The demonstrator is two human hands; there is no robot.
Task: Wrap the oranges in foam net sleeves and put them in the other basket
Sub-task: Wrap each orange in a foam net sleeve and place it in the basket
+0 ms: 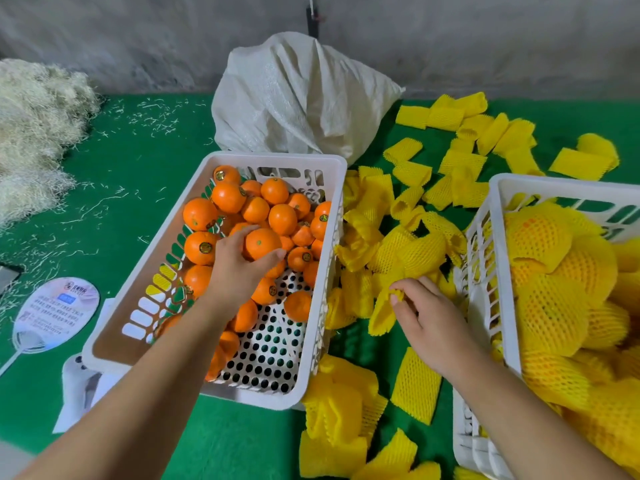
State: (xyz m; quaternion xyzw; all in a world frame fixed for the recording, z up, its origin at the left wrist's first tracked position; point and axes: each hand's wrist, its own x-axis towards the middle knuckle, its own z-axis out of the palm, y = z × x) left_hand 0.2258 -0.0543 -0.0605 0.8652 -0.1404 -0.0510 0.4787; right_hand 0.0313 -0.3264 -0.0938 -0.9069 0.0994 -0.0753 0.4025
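Orange: the orange (262, 242) sits on the pile in the left basket (242, 393), under your left hand (239, 271).
Left hand: your fingers curl around that orange.
Right hand: your right hand (427, 320) pinches a yellow sleeve (382, 313) between the baskets.
Right basket: the right basket (485, 244) holds wrapped oranges (554, 306).
Around: loose sleeves (415, 251) cover the green mat (145, 174); a white sack (298, 98) stands behind.

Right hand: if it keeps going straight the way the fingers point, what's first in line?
The right hand points up and left, pinching a yellow foam sleeve at its tips. Straight on it would probably run into the loose sleeve pile between the two baskets; depth from this view is uncertain.
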